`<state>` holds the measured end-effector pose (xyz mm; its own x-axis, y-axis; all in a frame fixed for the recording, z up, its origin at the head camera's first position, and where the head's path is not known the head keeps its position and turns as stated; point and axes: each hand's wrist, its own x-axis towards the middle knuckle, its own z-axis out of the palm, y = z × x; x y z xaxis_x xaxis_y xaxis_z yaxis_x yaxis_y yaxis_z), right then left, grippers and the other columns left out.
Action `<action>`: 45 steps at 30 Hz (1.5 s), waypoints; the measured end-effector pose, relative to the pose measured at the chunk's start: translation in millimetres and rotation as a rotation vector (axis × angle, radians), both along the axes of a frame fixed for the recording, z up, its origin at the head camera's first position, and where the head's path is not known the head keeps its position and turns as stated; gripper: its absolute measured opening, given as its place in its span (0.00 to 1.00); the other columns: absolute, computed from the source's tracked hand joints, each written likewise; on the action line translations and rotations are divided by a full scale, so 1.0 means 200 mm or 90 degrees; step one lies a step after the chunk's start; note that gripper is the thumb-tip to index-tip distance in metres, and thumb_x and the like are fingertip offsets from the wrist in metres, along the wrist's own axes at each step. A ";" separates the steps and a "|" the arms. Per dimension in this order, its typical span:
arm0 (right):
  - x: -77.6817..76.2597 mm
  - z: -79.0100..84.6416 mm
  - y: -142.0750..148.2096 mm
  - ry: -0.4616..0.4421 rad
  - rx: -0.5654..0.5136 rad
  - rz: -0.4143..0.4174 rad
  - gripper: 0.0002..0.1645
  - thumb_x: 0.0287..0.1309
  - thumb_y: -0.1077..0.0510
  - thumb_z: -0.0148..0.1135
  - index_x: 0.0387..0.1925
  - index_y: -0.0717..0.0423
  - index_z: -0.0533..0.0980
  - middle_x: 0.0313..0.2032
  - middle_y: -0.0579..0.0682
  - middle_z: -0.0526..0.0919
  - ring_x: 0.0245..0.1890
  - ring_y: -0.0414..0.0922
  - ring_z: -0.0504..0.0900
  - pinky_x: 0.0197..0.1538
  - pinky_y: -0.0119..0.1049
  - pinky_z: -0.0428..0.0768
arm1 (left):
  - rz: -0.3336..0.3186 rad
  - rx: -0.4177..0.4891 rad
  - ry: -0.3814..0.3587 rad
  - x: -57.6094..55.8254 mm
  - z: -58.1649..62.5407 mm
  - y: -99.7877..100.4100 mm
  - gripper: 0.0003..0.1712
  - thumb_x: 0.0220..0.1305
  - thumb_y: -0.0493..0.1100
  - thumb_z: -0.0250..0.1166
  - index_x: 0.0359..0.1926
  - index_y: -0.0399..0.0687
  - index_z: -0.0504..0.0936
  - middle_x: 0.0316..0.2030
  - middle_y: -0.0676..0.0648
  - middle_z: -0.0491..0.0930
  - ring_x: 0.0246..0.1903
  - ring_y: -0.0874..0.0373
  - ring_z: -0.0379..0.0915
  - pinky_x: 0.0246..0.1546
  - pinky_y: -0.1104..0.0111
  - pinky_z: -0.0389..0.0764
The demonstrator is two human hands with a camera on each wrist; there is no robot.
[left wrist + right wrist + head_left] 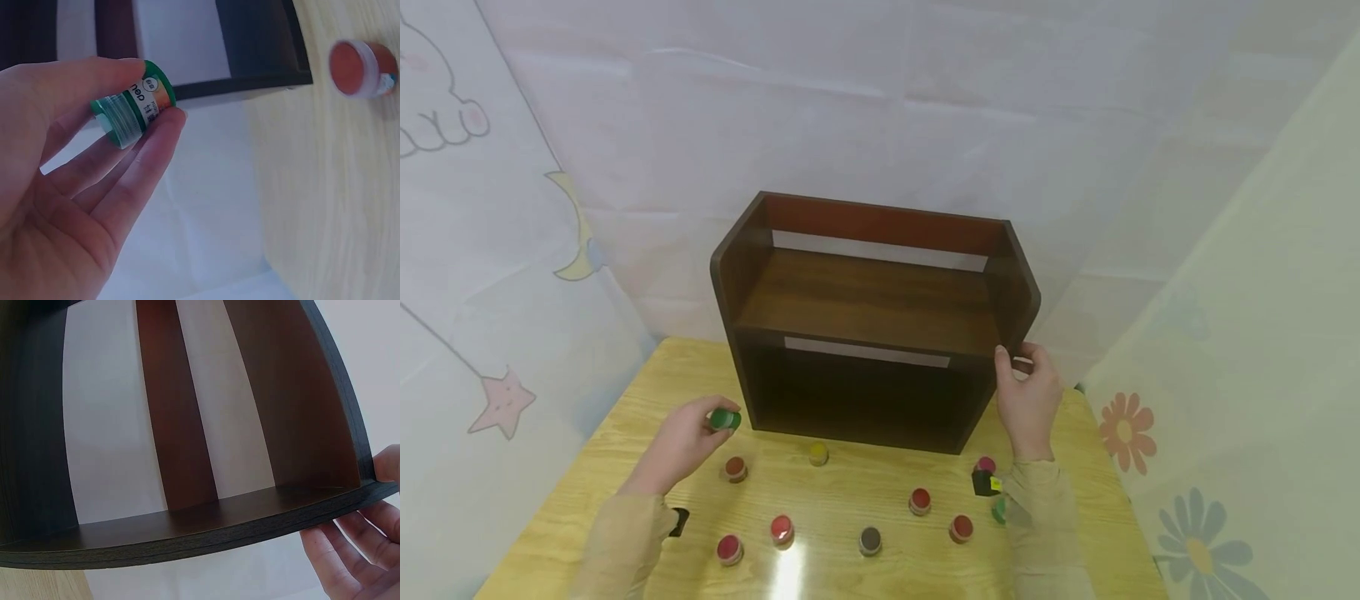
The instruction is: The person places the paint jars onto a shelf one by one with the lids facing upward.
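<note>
While the right hand grips the right side panel of a dark brown wooden two-tier shelf, thumb on one face and fingers against the other, the left hand has its fingers closed around a small round green plastic jar. That's a firm pinch, label and ridged green side showing between thumb and fingertips! And where's the jar? Right by the shelf's lower left corner, just in front of it. Below the left hand, on the yellow wood-grain bench, sits a small orange-brown-topped jar; a yellow-topped jar stands close to the shelf's front edge. Nearer us, a dark grey-topped jar sits between a bright red-topped jar and a darker red-topped jar. Over by the right sleeve, a pink-topped jar is partly hidden behind a black wrist camera.
</note>
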<state>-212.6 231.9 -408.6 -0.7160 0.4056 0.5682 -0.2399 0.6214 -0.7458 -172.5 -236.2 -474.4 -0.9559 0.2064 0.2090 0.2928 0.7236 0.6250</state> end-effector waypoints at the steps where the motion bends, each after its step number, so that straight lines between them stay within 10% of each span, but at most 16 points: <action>1: 0.00 0.00 0.00 -0.001 -0.001 -0.001 0.18 0.67 0.53 0.66 0.43 0.67 0.80 0.42 0.60 0.85 0.36 0.55 0.87 0.31 0.19 0.71 | 0.001 0.003 0.000 0.00 0.01 0.01 0.17 0.58 0.28 0.72 0.49 0.42 0.84 0.44 0.42 0.84 0.35 0.52 0.84 0.35 0.59 0.85; 45: -0.01 -0.01 -0.01 -0.001 -0.001 -0.004 0.19 0.66 0.53 0.67 0.44 0.68 0.80 0.42 0.61 0.85 0.36 0.56 0.87 0.31 0.20 0.71 | -0.013 0.029 0.159 0.03 0.32 0.20 0.22 0.62 0.45 0.75 0.54 0.41 0.84 0.35 0.54 0.86 0.38 0.49 0.85 0.41 0.51 0.85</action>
<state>-213.7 230.5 -411.4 -0.7143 0.4108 0.5665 -0.2357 0.6210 -0.7475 -165.9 -196.7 -409.5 -0.8693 0.2102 0.4474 0.4565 0.6885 0.5635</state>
